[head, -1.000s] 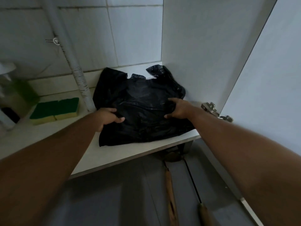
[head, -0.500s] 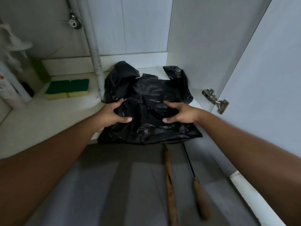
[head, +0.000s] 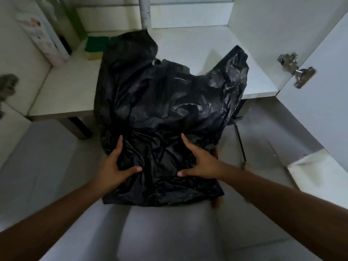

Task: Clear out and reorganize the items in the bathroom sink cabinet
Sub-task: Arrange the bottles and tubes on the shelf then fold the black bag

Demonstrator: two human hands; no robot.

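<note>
A large crumpled black plastic bag [head: 165,102] hangs half out of the sink cabinet, its far end over the white cabinet floor [head: 66,91] and its near end above the grey floor tiles. My left hand [head: 114,166] grips the bag's near left side, thumb laid across the top. My right hand [head: 201,162] grips the near right side the same way. The fingers under the bag are hidden.
A green and yellow sponge [head: 96,44] lies at the back left, partly behind the bag. Bottles [head: 43,34] stand along the left wall. The drain pipe [head: 145,12] rises at the back. The open door [head: 323,91] with its hinge [head: 295,70] is right; a thin handled tool [head: 241,144] lies on the floor.
Both hands have pulled the black bag toward me, off the cabinet floor and out over the floor tiles. The view has tilted further downward.
</note>
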